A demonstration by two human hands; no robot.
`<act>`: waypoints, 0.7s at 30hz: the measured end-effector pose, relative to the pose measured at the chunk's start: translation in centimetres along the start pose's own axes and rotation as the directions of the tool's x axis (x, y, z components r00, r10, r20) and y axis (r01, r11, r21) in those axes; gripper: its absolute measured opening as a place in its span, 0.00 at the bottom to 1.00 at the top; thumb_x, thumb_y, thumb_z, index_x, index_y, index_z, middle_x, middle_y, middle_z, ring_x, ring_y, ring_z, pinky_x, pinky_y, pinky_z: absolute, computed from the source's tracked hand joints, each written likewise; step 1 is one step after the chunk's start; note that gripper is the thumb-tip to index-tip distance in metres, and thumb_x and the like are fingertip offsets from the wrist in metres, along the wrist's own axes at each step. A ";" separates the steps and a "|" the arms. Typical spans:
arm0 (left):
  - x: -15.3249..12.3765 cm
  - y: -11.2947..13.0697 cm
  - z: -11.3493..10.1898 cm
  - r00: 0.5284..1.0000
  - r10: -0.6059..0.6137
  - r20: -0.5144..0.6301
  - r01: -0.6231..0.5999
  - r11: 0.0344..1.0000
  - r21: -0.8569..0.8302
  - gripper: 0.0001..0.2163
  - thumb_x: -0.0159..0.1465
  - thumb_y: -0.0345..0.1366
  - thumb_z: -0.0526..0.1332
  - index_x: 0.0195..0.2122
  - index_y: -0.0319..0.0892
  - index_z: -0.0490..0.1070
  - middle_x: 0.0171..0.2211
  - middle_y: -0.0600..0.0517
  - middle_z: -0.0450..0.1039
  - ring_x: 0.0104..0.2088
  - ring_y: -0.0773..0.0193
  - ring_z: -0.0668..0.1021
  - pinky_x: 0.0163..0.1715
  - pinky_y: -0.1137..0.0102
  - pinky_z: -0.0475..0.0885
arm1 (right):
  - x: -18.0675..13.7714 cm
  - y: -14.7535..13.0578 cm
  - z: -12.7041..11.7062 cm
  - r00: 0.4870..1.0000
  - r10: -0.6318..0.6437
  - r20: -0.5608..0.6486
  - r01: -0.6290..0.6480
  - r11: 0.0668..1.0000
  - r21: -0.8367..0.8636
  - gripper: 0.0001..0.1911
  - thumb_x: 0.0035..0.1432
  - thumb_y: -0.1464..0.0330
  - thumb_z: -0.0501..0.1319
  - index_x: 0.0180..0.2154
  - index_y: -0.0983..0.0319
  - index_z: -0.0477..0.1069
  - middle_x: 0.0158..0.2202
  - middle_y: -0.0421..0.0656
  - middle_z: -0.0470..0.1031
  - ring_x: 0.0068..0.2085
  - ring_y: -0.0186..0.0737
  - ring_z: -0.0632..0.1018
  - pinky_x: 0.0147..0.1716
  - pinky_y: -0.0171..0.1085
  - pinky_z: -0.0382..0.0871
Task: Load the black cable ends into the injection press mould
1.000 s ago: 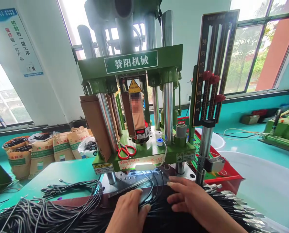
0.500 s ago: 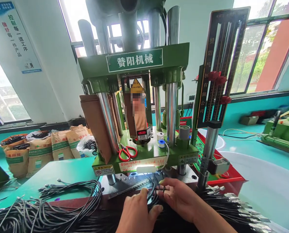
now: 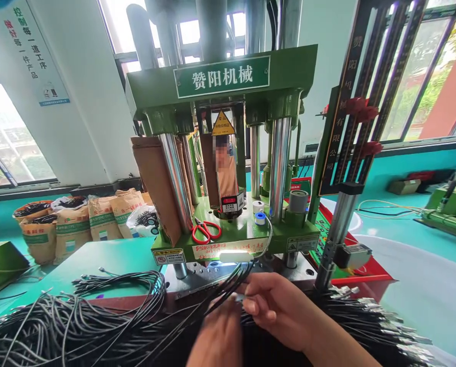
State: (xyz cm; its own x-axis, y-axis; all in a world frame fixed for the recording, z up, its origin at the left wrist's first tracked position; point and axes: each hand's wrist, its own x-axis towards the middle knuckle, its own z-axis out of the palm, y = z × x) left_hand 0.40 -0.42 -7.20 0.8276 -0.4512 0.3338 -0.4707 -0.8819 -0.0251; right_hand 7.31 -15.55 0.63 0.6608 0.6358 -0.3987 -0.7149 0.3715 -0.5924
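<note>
Low centre of the frame, and a clutch of thin black cables [image 3: 228, 285] is up off the pile, fanning from the fingers toward the lower left. The right hand [image 3: 277, 308] has them pinched between thumb and fingertips, closed on the strands right at their metal tips. The left hand [image 3: 218, 336] sits just beneath and to the left, touching the same strands, fingers curled over them; whether it truly grips them cannot be told from here.

Both hands work tight against the front edge of the steel mould plate [image 3: 205, 278], which sits in the narrow gap under the green press [image 3: 235, 239]. Very little headroom there: the press's lower platen hangs just above the knuckles, a lit strip along its lip.

Left of the hands, a big tangle of black cables [image 3: 59, 331] spreads to the bottom-left corner, spilling over the teal table [image 3: 98, 260]. Right of the hands, another bundle with metal connector ends [image 3: 369, 316] runs to the bottom-right edge, beside a white tub [image 3: 423, 285].

On the platen's top, red-handled scissors [image 3: 205, 232] lie near the chrome columns. Farther back, at the left edge, brown sacks [image 3: 71, 227] stand under the window.
</note>
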 end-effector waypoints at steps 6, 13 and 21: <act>1.8 -2.3 -5.3 0.840 -0.179 0.513 0.161 0.984 0.080 0.34 0.55 0.20 0.44 0.66 0.26 0.46 0.64 0.35 0.47 0.64 0.51 0.57 0.62 0.55 0.56 | 0.5 0.0 -2.8 0.950 -0.300 0.083 0.223 0.473 -0.852 0.16 0.47 0.73 0.54 0.41 0.64 0.69 0.38 0.45 0.72 0.24 0.33 0.71 0.19 0.32 0.61; 3.1 -2.4 -5.7 0.812 -0.334 0.479 0.371 0.928 0.018 0.24 0.66 0.24 0.40 0.63 0.33 0.57 0.62 0.42 0.58 0.62 0.57 0.63 0.64 0.60 0.55 | 2.0 0.5 -5.8 0.839 -0.436 0.325 0.163 -0.368 -0.915 0.11 0.58 0.69 0.57 0.43 0.59 0.73 0.42 0.43 0.73 0.48 0.46 0.69 0.49 0.44 0.59; 1.9 -5.1 -5.3 0.926 -0.205 0.318 0.296 0.916 -0.272 0.17 0.68 0.29 0.46 0.54 0.45 0.66 0.52 0.52 0.70 0.51 0.62 0.72 0.52 0.66 0.65 | 1.3 -0.1 -5.2 0.827 -0.423 0.371 0.206 -0.386 -0.899 0.10 0.64 0.69 0.53 0.34 0.61 0.73 0.35 0.42 0.70 0.38 0.37 0.72 0.38 0.35 0.60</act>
State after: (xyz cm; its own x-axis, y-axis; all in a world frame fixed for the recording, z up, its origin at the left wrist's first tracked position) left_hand 2.72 3.91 -1.47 0.9597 -0.2807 0.0141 -0.2693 -0.9041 0.3318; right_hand 9.41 -18.34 -3.47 0.7638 0.6197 0.1804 0.6176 -0.6206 -0.4831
